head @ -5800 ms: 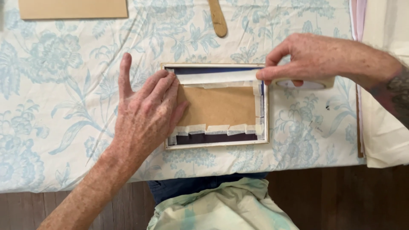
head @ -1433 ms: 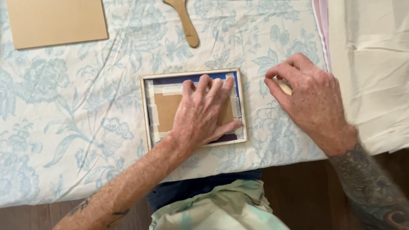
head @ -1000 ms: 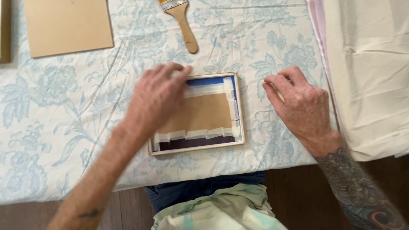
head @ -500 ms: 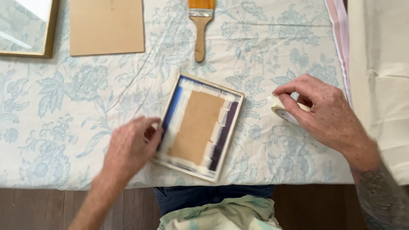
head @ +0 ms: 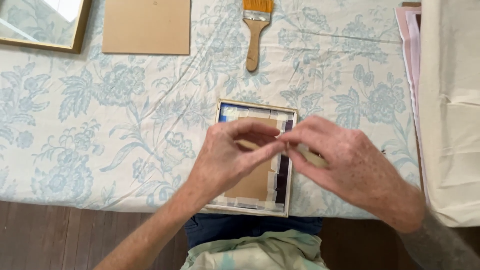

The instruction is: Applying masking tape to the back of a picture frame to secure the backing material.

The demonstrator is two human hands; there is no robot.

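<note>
A small wooden picture frame (head: 256, 104) lies face down on the floral tablecloth (head: 125, 125), near the table's front edge. Its brown backing card (head: 250, 187) is held in with strips of pale tape along the edges. Both hands hover over the frame, fingertips meeting. My right hand (head: 350, 167) grips a roll of pale masking tape (head: 314, 158), mostly hidden under the fingers. My left hand (head: 230, 155) pinches the loose tape end (head: 278, 136) between thumb and forefinger, right next to the roll.
A wooden-handled paintbrush (head: 253, 35) lies at the back centre. Left of it is a brown board (head: 146, 26), and a gold-framed glass pane (head: 40, 22) sits in the far left corner. Cream cloth (head: 450, 110) and pink sheets (head: 410, 50) cover the right side.
The frame now lies straight and upright in portrait position instead of tilted. My left hand left its corner and met my right hand, which brought the tape roll over the frame.
</note>
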